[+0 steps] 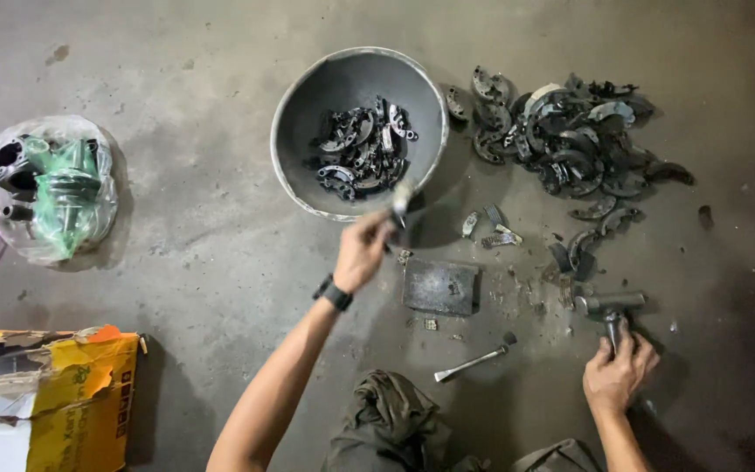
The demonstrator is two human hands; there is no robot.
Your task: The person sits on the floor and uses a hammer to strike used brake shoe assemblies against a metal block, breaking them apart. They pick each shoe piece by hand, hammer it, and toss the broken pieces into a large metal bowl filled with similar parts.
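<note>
Metal bit (402, 197) is pinched in the left hand (362, 252) just over the bowl (294, 166) rim at 6 o'clock; it could miss and drop on the floor. Right hand (618, 374) grips the hammer (610, 308), which might slip onto the plate (440, 287) at 9 o'clock

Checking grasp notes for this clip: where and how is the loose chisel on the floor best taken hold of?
Likely mid-shaft on the chisel, from above. It lies flat and slanted, clear of the metal block and the hammer, with its thin bare shaft open to fingers on both sides.
</note>
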